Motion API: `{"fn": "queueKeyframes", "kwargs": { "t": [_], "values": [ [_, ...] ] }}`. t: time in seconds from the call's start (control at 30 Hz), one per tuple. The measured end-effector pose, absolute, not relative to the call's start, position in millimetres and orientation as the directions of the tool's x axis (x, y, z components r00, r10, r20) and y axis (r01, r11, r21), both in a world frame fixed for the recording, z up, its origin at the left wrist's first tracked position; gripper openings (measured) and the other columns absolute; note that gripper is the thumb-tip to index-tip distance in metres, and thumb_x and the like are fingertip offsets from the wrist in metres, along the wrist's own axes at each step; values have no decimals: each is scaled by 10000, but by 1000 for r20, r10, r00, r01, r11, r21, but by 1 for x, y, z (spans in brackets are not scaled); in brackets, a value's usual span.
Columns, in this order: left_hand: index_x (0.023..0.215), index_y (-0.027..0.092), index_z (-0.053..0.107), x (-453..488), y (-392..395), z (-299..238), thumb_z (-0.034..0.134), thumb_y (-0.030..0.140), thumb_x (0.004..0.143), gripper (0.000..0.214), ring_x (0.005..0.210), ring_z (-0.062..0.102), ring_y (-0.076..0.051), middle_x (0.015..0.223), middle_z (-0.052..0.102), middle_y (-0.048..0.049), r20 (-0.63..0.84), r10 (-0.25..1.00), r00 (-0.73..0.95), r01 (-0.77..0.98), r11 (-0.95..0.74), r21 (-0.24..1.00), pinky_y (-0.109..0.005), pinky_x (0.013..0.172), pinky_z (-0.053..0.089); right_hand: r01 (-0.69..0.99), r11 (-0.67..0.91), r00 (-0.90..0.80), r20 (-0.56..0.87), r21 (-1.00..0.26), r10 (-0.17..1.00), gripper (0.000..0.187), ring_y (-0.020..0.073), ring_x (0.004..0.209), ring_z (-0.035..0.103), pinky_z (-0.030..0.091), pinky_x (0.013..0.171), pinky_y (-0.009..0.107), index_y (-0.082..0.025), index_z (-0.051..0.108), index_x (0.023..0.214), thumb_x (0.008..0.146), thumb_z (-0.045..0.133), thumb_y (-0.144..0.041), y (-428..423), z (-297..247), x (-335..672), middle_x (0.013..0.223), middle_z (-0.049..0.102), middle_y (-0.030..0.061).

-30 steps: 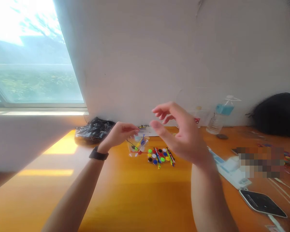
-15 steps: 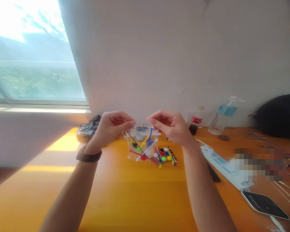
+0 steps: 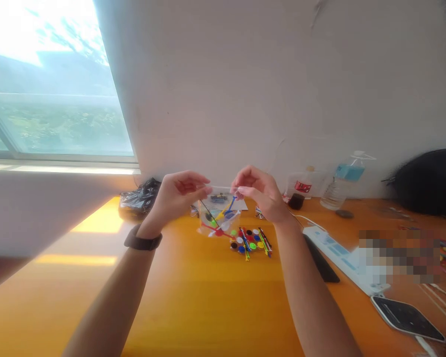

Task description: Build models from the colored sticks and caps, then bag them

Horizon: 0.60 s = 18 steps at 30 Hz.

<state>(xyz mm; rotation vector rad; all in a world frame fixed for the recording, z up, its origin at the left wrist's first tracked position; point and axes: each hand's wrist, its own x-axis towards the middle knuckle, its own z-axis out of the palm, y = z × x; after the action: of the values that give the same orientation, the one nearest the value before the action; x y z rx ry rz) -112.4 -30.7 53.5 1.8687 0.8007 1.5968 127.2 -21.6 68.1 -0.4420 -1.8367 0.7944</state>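
Observation:
Between my hands hangs a clear plastic bag [image 3: 220,216] with colored plastic sticks and discs in it: red, yellow, blue, black and green show through. My left hand [image 3: 181,194] pinches the bag's upper left corner between thumb and fingers. At the upper right corner, the thumb and fingers of my right hand [image 3: 259,193] are closed on the bag. Its top edge runs nearly straight from hand to hand. Just below and to the right, loose sticks and discs [image 3: 250,241] lie in groups on the wooden table [image 3: 208,297].
A black plastic bag [image 3: 139,201] lies at the back left. On the right are a white power strip [image 3: 334,253], a dark flat object [image 3: 321,260], a phone [image 3: 409,317], a water bottle [image 3: 334,183] and a black rounded object [image 3: 431,183]. Behind the bag is a printed sheet [image 3: 241,204].
The bag has risen slightly, and its top edge is now pulled straighter. More of the loose discs and sticks on the table show. My right hand's fingers have shifted a little.

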Motion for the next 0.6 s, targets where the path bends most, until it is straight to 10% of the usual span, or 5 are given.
{"fn": "queueKeyframes", "kwargs": {
  "t": [0.27, 0.6],
  "values": [
    [1048, 183, 817, -109, -28, 48, 827, 389, 820, 307, 764, 729, -189, 846, 782, -70, 646, 738, 194, 205, -675, 709, -286, 684, 614, 282, 714, -512, 530, -640, 677, 346, 143, 685, 513, 377, 588, 261, -179, 726, 894, 990, 612, -491, -28, 65, 118, 751, 601, 5],
    [903, 169, 674, -118, -22, 53, 737, 389, 914, 229, 623, 666, -134, 718, 736, -38, 626, 760, 177, 159, -650, 743, -235, 597, 544, 102, 690, -408, 602, -717, 686, 290, 147, 718, 595, 502, 662, 266, -203, 748, 1054, 923, 728, -461, -7, 61, 133, 798, 644, 12]
  ]
}}
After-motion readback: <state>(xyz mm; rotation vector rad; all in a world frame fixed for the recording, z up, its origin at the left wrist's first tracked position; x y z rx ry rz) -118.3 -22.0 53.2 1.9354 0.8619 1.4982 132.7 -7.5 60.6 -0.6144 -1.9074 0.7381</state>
